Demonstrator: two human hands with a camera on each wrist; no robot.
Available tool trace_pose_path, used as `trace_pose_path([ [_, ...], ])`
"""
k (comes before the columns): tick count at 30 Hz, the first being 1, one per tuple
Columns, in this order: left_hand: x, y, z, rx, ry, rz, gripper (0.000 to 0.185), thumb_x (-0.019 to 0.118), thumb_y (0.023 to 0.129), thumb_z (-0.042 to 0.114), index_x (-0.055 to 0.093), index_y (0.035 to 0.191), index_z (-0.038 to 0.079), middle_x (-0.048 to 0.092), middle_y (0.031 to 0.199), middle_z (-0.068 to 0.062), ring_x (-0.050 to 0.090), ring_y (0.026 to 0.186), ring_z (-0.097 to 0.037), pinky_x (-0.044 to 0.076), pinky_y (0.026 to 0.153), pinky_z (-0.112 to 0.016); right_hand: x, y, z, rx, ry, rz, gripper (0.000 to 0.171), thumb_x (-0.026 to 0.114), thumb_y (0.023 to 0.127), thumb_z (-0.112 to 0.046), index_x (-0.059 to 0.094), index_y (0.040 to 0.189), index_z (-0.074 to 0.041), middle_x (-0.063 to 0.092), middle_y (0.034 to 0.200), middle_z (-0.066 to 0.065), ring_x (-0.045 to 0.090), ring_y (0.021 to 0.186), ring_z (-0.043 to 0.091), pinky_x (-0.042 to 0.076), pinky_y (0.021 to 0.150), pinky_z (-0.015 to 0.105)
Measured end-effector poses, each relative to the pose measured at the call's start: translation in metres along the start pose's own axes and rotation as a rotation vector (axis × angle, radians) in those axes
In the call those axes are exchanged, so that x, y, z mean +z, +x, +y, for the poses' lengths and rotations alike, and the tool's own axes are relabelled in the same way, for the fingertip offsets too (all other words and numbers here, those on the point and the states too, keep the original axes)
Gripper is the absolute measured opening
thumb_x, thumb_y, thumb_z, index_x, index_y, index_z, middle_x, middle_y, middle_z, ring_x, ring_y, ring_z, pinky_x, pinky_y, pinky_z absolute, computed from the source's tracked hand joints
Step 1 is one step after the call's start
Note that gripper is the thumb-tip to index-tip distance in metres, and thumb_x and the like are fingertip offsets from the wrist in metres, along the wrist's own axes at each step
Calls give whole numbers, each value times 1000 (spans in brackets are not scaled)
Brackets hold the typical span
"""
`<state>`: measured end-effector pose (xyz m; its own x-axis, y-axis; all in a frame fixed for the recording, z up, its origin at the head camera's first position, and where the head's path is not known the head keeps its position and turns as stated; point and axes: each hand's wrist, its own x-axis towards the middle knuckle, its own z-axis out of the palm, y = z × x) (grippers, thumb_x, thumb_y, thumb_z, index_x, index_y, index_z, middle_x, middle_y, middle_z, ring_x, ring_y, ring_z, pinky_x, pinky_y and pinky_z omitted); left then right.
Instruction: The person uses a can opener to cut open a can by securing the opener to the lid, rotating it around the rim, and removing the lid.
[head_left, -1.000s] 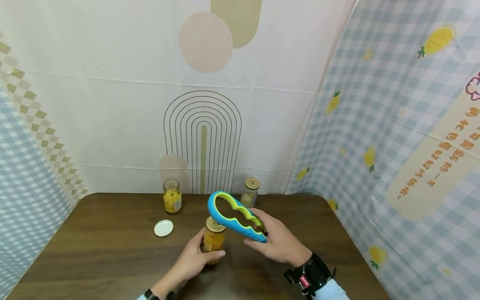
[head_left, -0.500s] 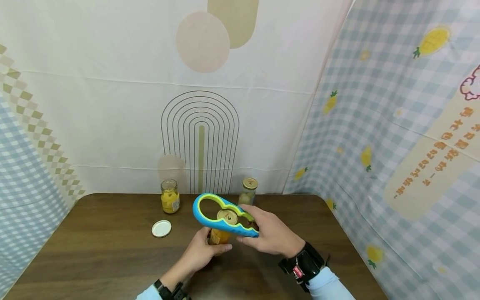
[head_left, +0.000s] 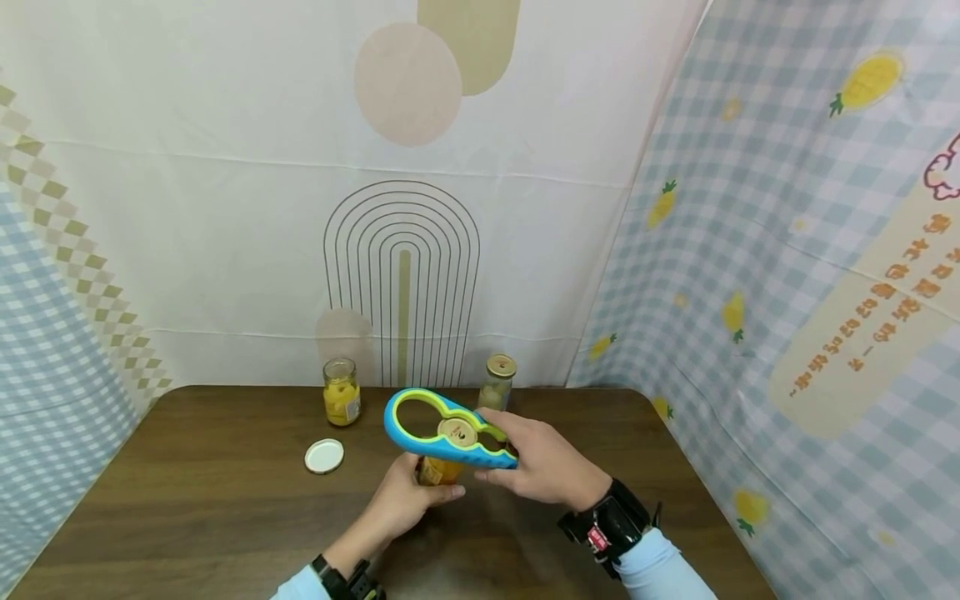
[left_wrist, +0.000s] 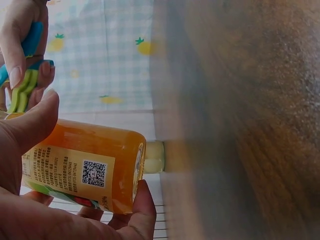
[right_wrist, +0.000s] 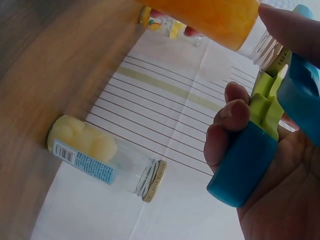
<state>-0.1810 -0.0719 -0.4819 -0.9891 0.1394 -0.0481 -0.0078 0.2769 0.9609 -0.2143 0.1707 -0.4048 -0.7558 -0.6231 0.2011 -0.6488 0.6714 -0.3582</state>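
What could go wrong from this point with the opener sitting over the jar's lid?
The blue and green jar opener rests on the gold lid in a middle opening; a loose fit may slip when the right hand turns it. The left hand alone steadies the orange jar, so it could twist or tip, perhaps spilling onto the table.

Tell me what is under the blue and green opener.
The gold lid of an orange-filled jar, seated in the opener; the left hand grips the jar, covering its lower part.

Surface: dark wooden table (head_left: 187,517).
Back left: open jar of yellow fruit (head_left: 341,392), a white lid (head_left: 325,456) nearby.
Back middle: gold-capped jar (head_left: 497,381).
Centre: orange jar (head_left: 438,471).
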Motion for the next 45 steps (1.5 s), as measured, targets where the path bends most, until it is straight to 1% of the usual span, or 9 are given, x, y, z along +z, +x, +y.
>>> trace_pose_path([
  [5, -1, 0, -1, -1, -6, -1, 69, 94, 83, 23, 61, 142, 12, 68, 140, -11, 64, 131, -32, 52, 110, -60, 1, 0, -1, 5, -10, -10, 82, 83, 92, -48, 49, 160, -19, 68, 145, -1, 68, 116, 9, 59, 93, 34],
  [10, -2, -1, -1, -5, -17, 0, 72, 94, 83, 22, 60, 145, 13, 67, 143, -11, 63, 133, -34, 51, 111, -62, 1, 1, -1, 8, -4, -11, 82, 85, 91, -47, 50, 160, -19, 69, 144, -2, 68, 117, 9, 59, 93, 34],
  [17, -2, 1, -2, -4, -17, -6, 72, 94, 82, 24, 60, 145, 14, 66, 144, -10, 62, 134, -34, 50, 112, -62, 1, 3, 1, -6, -30, -5, 82, 87, 90, -44, 50, 159, -20, 70, 142, -1, 69, 117, 9, 59, 92, 33],
  [24, -3, 2, -2, 6, -21, -16, 74, 95, 82, 24, 59, 146, 15, 66, 145, -10, 62, 135, -35, 49, 113, -63, 0, 2, 2, -21, -47, 4, 80, 86, 91, -42, 50, 159, -19, 72, 138, -2, 67, 105, 6, 57, 86, 29],
  [30, -6, 4, -5, 21, -54, -66, 72, 93, 84, 19, 59, 148, 16, 63, 149, -10, 57, 140, -36, 43, 117, -67, -1, 2, 5, -36, -70, 3, 77, 85, 93, -38, 52, 158, -18, 72, 136, -2, 66, 104, 4, 59, 87, 28],
  [35, -10, 8, -8, 0, -90, -119, 73, 92, 85, 20, 58, 150, 19, 58, 156, -10, 51, 147, -37, 36, 120, -72, -1, 3, 7, -50, -74, 4, 71, 84, 94, -31, 53, 157, -17, 73, 133, -3, 64, 100, 4, 58, 86, 25],
  [38, -13, 9, -9, -11, -110, -154, 71, 92, 86, 21, 60, 149, 20, 58, 156, -9, 50, 146, -36, 38, 119, -69, -2, 5, 7, -71, -81, 7, 68, 84, 94, -26, 55, 155, -16, 73, 131, -4, 61, 95, 4, 57, 83, 24],
  [41, -15, 10, -11, -16, -128, -199, 69, 91, 87, 22, 61, 149, 19, 59, 155, -10, 51, 144, -35, 40, 116, -67, -3, 7, 7, -87, -99, 11, 66, 84, 93, -22, 58, 153, -19, 73, 125, -7, 59, 92, 4, 55, 82, 23],
  [45, -18, 11, -11, -14, -148, -245, 67, 89, 89, 22, 61, 149, 18, 57, 158, -12, 48, 147, -37, 39, 117, -70, -4, 9, 8, -90, -120, 12, 65, 84, 91, -17, 59, 152, -22, 71, 117, -10, 56, 89, 5, 52, 80, 22],
])
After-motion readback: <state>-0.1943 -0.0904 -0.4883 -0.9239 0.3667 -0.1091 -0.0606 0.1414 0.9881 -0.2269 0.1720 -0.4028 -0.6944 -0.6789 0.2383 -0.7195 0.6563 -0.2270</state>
